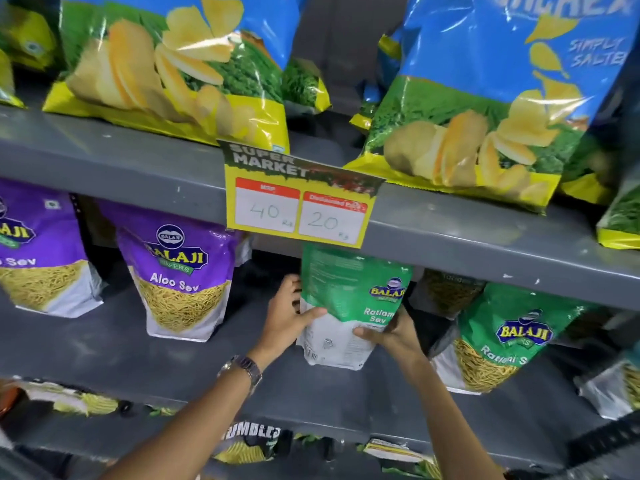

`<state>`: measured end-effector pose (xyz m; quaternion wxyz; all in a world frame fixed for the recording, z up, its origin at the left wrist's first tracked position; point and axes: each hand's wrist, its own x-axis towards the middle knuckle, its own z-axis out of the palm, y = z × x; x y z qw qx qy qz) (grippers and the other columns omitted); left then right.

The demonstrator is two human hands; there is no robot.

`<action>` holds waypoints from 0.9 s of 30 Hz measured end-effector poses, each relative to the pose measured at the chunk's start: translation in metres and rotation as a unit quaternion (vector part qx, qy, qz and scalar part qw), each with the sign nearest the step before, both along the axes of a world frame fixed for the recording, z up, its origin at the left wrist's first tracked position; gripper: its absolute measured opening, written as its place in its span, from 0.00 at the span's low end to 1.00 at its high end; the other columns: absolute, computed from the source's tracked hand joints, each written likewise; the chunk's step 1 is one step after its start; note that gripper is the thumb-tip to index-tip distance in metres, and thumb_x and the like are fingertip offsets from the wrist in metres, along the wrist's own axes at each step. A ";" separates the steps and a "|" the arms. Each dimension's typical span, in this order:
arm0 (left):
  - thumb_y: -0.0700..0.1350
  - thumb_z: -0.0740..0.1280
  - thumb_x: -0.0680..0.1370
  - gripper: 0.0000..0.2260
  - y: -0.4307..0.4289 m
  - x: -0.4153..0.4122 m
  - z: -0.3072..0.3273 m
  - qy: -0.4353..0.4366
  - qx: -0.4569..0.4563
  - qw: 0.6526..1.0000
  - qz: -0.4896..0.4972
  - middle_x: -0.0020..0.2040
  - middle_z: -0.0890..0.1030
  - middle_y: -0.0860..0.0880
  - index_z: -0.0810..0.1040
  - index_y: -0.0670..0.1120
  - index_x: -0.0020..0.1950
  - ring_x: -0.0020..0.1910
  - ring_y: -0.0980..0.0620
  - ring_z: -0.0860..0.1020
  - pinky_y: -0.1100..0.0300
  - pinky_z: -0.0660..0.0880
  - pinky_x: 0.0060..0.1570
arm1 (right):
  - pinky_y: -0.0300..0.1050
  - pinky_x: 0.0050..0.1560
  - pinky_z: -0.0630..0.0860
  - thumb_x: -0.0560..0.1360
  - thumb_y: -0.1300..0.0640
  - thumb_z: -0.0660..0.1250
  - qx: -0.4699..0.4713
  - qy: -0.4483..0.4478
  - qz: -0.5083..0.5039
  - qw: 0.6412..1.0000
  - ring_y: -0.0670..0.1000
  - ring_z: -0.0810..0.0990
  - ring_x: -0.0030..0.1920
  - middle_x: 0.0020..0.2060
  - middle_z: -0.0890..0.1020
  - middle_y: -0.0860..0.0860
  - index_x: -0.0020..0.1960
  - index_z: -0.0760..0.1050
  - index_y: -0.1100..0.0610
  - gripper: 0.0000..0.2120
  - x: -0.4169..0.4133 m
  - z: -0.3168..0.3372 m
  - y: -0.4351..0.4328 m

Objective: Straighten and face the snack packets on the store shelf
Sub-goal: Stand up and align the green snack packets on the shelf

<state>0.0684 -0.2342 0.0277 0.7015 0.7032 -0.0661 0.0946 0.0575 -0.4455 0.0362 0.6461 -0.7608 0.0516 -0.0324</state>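
Note:
A green and white Ratlami Sev packet (pixel 349 306) stands on the middle grey shelf (pixel 207 358), turned so its printed back and part of its front show. My left hand (pixel 289 317) grips its left edge, thumb across the white lower part. My right hand (pixel 389 332) holds its lower right side. A second green Ratlami Sev packet (pixel 502 341) leans tilted to the right. Two purple Aloo Sev packets (pixel 180 275) (pixel 34 251) stand upright to the left, fronts facing out.
The upper shelf (pixel 138 168) holds large blue chip bags (pixel 173 64) (pixel 485 98). A yellow price tag (pixel 298 199) hangs from its edge, just above the held packet. More packets lie on the lower shelf (pixel 249 445). A watch sits on my left wrist (pixel 242 367).

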 end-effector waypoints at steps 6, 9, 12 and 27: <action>0.37 0.77 0.64 0.31 -0.004 -0.013 -0.011 -0.009 -0.014 0.998 0.057 0.58 0.74 0.59 0.67 0.55 0.60 0.57 0.62 0.75 0.70 0.73 0.52 | 0.39 0.52 0.77 0.59 0.57 0.78 0.123 -0.074 0.004 0.990 0.52 0.81 0.56 0.56 0.83 0.54 0.59 0.73 0.56 0.30 0.002 0.018 -0.014; 0.40 0.78 0.64 0.28 -0.026 -0.049 -0.021 -0.031 -0.019 0.990 0.137 0.55 0.75 0.57 0.69 0.59 0.55 0.52 0.62 0.76 0.72 0.72 0.46 | 0.48 0.62 0.72 0.58 0.54 0.77 0.191 -0.096 0.013 0.977 0.54 0.78 0.61 0.61 0.80 0.56 0.62 0.72 0.55 0.34 0.010 0.044 -0.016; 0.43 0.78 0.63 0.28 -0.059 -0.079 -0.029 -0.006 -0.025 0.996 0.087 0.54 0.76 0.54 0.68 0.57 0.56 0.51 0.55 0.77 0.68 0.74 0.44 | 0.38 0.48 0.78 0.59 0.57 0.77 0.163 -0.109 0.028 0.980 0.50 0.83 0.52 0.50 0.85 0.50 0.56 0.76 0.54 0.27 0.013 0.057 -0.010; 0.56 0.80 0.53 0.54 -0.080 -0.056 -0.021 0.026 -0.009 0.998 -0.065 0.72 0.67 0.46 0.57 0.48 0.73 0.70 0.50 0.67 0.45 0.66 0.69 | 0.37 0.48 0.77 0.68 0.45 0.68 0.086 -0.147 0.055 0.984 0.47 0.82 0.47 0.42 0.85 0.47 0.45 0.76 0.57 0.15 -0.061 0.052 0.008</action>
